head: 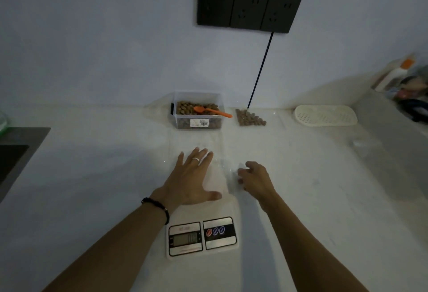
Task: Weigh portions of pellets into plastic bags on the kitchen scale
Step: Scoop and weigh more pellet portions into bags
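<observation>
— Where is your bag, and which way does it go?

— Your clear plastic bag [196, 143] lies flat on the kitchen scale [201, 237]. Its long side runs away from you, toward the tub of pellets [198, 112].

— What do your hands do?

— Your left hand [192, 176] lies flat on the bag, fingers straight and spread. Your right hand [254, 179] has curled fingers pinching the bag's right edge.

— What else is on the surface [92, 164]?

— An orange scoop [212, 110] lies in the tub. A filled bag of pellets [250, 118] sits just right of it, and a white tray [325, 115] lies farther right.
</observation>
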`<state>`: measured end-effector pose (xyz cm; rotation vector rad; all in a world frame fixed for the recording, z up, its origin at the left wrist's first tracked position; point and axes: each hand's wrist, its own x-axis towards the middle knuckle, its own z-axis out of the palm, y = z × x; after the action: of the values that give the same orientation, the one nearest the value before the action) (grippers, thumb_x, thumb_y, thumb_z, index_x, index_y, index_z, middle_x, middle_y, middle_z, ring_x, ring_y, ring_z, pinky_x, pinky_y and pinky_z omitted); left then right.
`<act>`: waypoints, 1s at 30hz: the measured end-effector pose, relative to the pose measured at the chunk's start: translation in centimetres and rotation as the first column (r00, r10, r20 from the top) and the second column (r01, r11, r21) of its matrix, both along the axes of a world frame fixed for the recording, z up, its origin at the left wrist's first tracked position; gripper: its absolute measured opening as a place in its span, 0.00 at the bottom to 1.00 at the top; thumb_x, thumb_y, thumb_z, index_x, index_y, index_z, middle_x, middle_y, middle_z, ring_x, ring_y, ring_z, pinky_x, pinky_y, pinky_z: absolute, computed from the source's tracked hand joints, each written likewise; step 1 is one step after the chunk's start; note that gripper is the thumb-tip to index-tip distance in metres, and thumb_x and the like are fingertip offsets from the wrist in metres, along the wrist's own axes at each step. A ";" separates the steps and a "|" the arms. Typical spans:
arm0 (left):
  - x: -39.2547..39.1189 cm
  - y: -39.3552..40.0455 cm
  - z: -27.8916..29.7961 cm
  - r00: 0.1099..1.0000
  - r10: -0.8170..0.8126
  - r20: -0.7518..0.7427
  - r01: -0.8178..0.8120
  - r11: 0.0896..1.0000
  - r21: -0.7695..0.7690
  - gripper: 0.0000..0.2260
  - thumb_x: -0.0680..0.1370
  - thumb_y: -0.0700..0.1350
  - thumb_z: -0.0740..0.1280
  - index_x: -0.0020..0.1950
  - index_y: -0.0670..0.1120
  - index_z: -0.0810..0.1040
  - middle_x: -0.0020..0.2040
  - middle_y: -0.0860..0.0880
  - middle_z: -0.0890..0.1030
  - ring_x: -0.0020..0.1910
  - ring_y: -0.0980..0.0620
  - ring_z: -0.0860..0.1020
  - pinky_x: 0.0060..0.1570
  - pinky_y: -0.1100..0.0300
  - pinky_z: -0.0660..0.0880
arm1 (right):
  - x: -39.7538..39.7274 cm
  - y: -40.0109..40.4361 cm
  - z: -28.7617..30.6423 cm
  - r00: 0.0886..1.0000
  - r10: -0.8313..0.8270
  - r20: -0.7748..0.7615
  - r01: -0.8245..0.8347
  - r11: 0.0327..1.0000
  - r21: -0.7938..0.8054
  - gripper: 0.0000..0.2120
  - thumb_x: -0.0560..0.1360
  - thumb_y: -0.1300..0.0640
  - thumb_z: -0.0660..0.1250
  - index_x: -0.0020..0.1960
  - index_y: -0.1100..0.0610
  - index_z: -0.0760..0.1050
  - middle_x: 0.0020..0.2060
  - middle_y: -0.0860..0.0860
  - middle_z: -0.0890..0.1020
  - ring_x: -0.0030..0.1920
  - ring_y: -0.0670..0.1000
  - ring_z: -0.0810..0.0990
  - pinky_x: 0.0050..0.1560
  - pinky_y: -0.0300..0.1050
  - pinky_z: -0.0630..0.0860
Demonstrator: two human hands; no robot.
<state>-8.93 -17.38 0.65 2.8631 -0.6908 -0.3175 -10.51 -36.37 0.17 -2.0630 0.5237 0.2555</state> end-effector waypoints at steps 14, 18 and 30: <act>0.9 -1.9 2.0 1.000 0.009 0.015 -0.006 0.984 -0.177 0.59 0.64 0.67 0.73 0.78 0.44 0.40 0.78 0.45 0.52 0.76 0.47 0.52 0.75 0.52 0.48 | 1.0 0.1 3.1 0.984 0.136 0.112 -0.168 0.909 0.381 0.07 0.75 0.69 0.64 0.48 0.62 0.80 0.38 0.58 0.83 0.33 0.51 0.79 0.37 0.44 0.79; 0.9 -2.1 2.9 0.997 0.041 0.066 -0.025 0.972 -0.234 0.55 0.64 0.65 0.74 0.78 0.44 0.46 0.76 0.46 0.57 0.74 0.48 0.56 0.72 0.57 0.53 | 2.3 0.0 3.8 0.965 0.213 0.155 -0.254 0.909 0.330 0.06 0.74 0.68 0.66 0.47 0.61 0.81 0.38 0.58 0.84 0.31 0.50 0.79 0.36 0.43 0.79; 0.4 -3.7 4.3 0.982 0.159 -0.105 -0.172 0.976 -0.130 0.62 0.60 0.72 0.72 0.78 0.46 0.37 0.77 0.47 0.51 0.74 0.47 0.55 0.71 0.52 0.57 | 4.7 -0.4 4.6 0.897 0.386 0.216 -0.421 0.894 0.150 0.05 0.74 0.63 0.68 0.43 0.64 0.80 0.35 0.58 0.82 0.28 0.49 0.78 0.33 0.42 0.78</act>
<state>-8.52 -21.04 4.99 2.7306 -0.4353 -0.3616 -5.85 -36.79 4.77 -1.9622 -0.0510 0.3452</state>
